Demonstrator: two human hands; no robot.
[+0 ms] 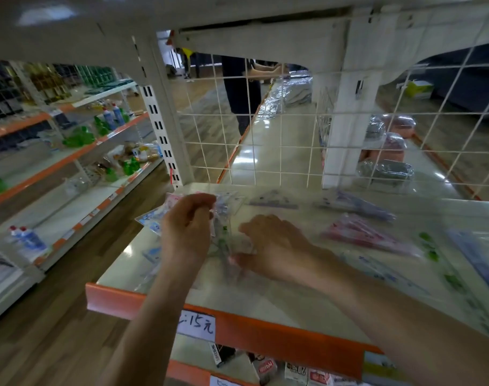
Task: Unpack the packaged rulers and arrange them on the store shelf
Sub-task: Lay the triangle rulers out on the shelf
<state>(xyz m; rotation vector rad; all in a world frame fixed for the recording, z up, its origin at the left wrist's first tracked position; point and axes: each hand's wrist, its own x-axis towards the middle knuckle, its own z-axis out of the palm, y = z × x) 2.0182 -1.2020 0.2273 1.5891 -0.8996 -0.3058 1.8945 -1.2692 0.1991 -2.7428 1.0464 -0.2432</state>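
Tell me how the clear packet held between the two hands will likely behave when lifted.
The clear packet looks thin and crumpled where the left hand pinches it, so it is probably light and floppy. Its glossy film may slide easily on the shiny shelf. Blur hides what is inside, so how stiff its middle is stays uncertain.

a pale, glossy shelf (265,299) with an orange front edge carries packaged rulers lying flat: a purple set (274,201) at the back, a bluish set (357,206) beside it, a pink set (368,238) nearer.

Bright overhead light; glare patches on glossy shelf (127,250); motion blur throughout; wide-angle bending at edges.
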